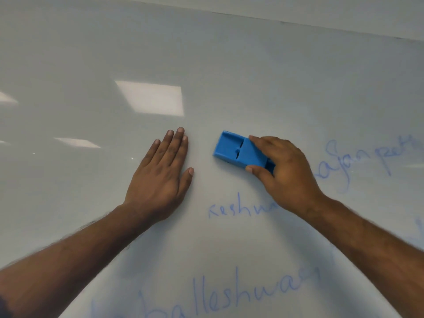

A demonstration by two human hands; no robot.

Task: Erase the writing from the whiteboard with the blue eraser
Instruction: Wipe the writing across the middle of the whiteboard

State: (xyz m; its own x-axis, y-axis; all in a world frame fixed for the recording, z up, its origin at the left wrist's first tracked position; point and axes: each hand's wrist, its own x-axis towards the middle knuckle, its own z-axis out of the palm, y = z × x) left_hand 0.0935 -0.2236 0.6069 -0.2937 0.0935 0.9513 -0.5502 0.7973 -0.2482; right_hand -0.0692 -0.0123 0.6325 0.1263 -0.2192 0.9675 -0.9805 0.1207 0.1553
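Observation:
The whiteboard (229, 65) fills the view, glossy and pale grey. My right hand (284, 171) grips the blue eraser (236, 150) by its right end and holds it flat against the board. My left hand (160, 173) lies flat on the board to the left of the eraser, fingers together, holding nothing. Blue handwriting shows below the eraser (231, 210), partly hidden by my right wrist. More writing sits at the right (367, 159) and along the bottom (229, 297).
The board's top edge (298, 24) runs across the upper right, with a wall above it. Ceiling lights reflect on the board as bright patches (151, 97). The upper and left parts of the board carry no writing.

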